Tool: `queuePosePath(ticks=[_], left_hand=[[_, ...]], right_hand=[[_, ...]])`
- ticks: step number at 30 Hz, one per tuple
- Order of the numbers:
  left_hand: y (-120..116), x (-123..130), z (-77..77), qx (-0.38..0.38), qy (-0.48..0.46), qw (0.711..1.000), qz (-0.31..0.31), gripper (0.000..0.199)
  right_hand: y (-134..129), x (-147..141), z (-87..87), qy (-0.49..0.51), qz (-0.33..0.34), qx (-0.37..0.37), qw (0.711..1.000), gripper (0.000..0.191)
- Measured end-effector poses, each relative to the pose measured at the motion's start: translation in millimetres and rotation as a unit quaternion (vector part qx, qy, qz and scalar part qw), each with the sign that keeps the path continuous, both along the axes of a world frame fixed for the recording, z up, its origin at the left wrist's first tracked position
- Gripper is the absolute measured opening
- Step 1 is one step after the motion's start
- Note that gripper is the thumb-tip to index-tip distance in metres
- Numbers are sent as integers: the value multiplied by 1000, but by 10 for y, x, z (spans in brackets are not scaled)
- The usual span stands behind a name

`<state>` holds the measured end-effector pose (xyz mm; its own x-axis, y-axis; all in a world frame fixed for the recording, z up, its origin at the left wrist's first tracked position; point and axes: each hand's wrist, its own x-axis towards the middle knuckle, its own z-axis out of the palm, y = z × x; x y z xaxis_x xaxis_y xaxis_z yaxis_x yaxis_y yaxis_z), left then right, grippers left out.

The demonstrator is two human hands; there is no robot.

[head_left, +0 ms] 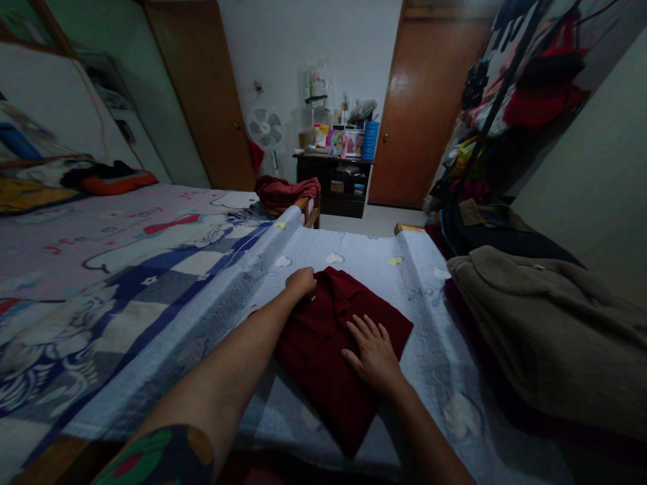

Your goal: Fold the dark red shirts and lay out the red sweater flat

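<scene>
A dark red collared shirt (328, 364), folded into a flat block, lies at a slant on the pale blue sheet with heart prints (323, 242). At its upper left edge, by the collar, my left hand (302, 283) is closed on the fabric; the fingertips are partly hidden. My right hand (371, 350) rests flat on the shirt's right side, palm down, with fingers spread. A small light spot, perhaps a tag, shows beside my left hand.
Folded clothes, a grey-brown fleece (550, 323) on top, are stacked at the right. A wider bed (126, 229) adjoins on the left. A crumpled red cloth (286, 195) hangs over the bed's end post. A fan (265, 128) and dark cabinet (333, 192) stand by the far wall.
</scene>
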<state>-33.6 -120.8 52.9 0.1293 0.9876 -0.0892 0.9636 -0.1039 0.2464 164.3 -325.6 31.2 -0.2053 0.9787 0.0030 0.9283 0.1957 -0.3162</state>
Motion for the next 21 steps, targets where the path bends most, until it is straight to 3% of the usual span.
queuePosePath(ticks=[9,13,17,19,21], left_hand=[[-60,-79,68,15,12,1000,1,29],[-180,-160,214,44,-3,999,-4,30],[-568,-261,376,88,-28,995,-36,30],[-898,-260,368,99,-56,991,-71,26],[-1266,-205,285,110,-169,967,-158,21]], right_hand=[[4,-11,-13,6,-5,1,1000,63],[15,28,31,28,-2,-26,999,62],[96,136,113,112,10,-27,993,50],[191,175,153,147,9,19,989,46],[321,175,180,147,9,71,987,46]])
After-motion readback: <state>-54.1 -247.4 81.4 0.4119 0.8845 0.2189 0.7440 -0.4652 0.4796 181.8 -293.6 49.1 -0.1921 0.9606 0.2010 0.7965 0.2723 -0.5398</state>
